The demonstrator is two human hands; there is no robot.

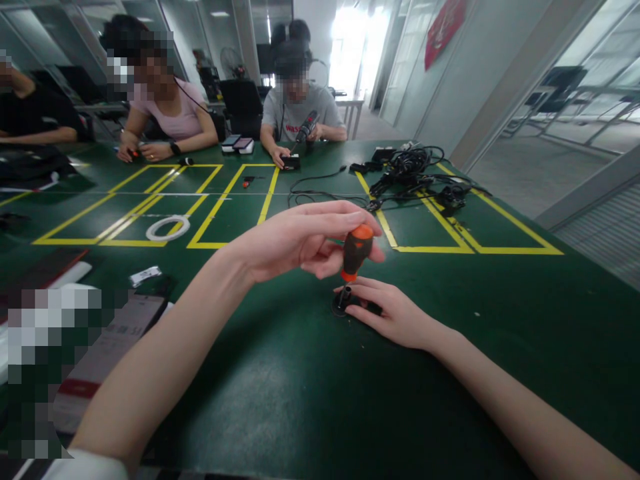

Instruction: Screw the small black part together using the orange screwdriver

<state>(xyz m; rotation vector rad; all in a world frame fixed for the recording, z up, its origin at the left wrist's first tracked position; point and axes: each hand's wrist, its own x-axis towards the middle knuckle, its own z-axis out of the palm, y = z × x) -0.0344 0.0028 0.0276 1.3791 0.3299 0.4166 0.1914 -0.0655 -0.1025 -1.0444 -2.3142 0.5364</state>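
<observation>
Head view: worn on the person's head, facing forward and down across the green table (pixel 300 400).
Nearness: close over the table's near edge.
Shared: single view only.

- Grey T-shirt (pixel 305 110) of the person seated at the far edge of the bench: red letters run across the chest, partly hidden behind the tool that person holds. Only a start like "WES" can be made out; the rest is hidden.
- Red sign (pixel 444 28) high on the wall beyond the far right corner of the bench: light marks on it, too small and skewed to read.
- Flat carton (pixel 107 353) at the near left edge of the bench: a printed label with barcode-like lines and small print, too blurred to read.
- Small white tag (pixel 145 275) near the left edge of the bench: dark print, not legible.
</observation>
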